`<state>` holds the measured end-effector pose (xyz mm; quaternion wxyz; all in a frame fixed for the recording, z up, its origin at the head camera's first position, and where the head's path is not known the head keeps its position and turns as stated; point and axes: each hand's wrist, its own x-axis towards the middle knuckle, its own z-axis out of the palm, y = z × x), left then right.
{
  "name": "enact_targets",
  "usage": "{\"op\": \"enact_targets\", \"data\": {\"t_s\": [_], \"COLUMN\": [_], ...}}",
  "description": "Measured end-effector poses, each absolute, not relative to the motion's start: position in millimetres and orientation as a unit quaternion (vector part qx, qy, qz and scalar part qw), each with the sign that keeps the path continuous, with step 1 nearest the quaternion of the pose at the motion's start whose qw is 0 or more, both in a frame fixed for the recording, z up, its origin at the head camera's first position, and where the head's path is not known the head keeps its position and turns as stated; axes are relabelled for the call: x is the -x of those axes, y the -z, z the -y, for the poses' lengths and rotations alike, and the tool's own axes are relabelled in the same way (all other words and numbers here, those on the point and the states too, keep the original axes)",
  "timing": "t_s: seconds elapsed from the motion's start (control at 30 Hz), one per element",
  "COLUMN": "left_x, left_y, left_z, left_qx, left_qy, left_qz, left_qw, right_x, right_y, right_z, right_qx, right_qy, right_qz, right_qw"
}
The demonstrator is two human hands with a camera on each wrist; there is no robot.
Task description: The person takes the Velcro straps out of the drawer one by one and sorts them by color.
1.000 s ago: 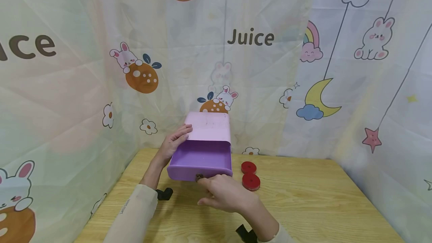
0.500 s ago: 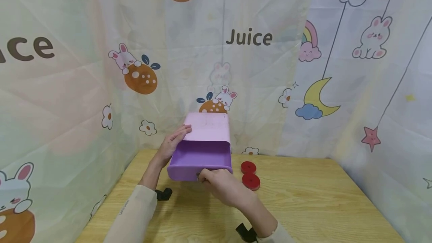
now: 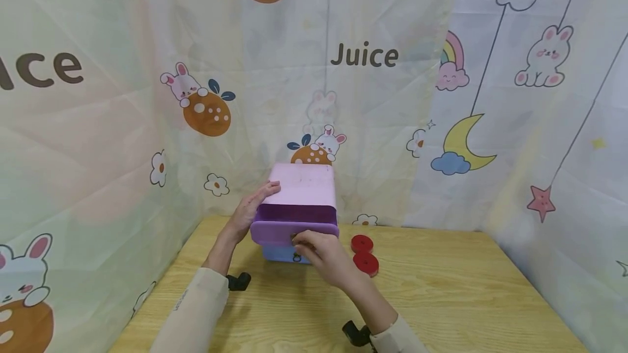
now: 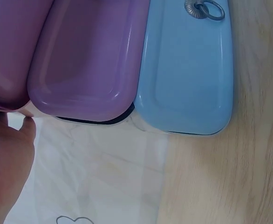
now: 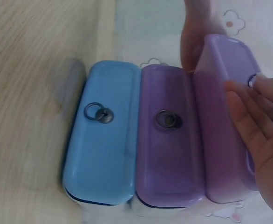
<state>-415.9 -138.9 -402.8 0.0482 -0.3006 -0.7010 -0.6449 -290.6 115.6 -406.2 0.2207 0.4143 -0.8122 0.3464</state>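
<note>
A small pink chest of drawers (image 3: 306, 184) stands on the wooden table. Its top purple drawer (image 3: 272, 232) sticks out partway, with a dark gap behind its front. Below it, the right wrist view shows a closed purple drawer (image 5: 169, 158) and a closed blue drawer (image 5: 101, 158), each with a metal ring pull. My left hand (image 3: 247, 211) rests against the chest's upper left side, fingers stretched over the top edge. With thumb and fingertips, my right hand (image 3: 324, 255) pinches the top drawer's ring pull (image 5: 252, 81), which is partly hidden by the fingers.
Two red, flat round rolls lie right of the chest, one farther back (image 3: 362, 243) and one nearer (image 3: 366, 263). Black pieces show at my left wrist (image 3: 239, 282) and right wrist (image 3: 356, 334). Printed curtains (image 3: 378, 124) hang behind and at both sides.
The top drawer has slid back into the chest, with my right hand moving along at its front. The blue drawer below now shows in the head view. My left hand has stayed in place.
</note>
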Motion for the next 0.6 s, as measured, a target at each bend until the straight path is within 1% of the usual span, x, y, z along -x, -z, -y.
{"op": "enact_targets", "data": {"t_s": [0.2, 0.37, 0.5, 0.6], "left_x": [414.7, 414.3, 413.9, 413.6], "left_y": [400.7, 398.0, 397.8, 399.5], "left_z": [137.0, 136.8, 137.0, 136.7], "left_qx": [0.296, 0.295, 0.293, 0.292], "left_qy": [0.637, 0.631, 0.635, 0.636], "left_qz": [0.709, 0.715, 0.712, 0.712], "left_qw": [0.057, 0.068, 0.062, 0.055], "right_x": [305.1, 317.4, 325.0, 329.2], "right_y": [407.5, 406.1, 405.5, 406.1], "right_z": [-113.5, -112.2, -112.5, -113.1], "right_qx": [-0.396, -0.376, -0.365, -0.363], "right_qy": [-0.412, -0.416, -0.411, -0.395], "right_qz": [0.794, 0.803, 0.813, 0.819], "right_qw": [0.208, 0.199, 0.192, 0.202]}}
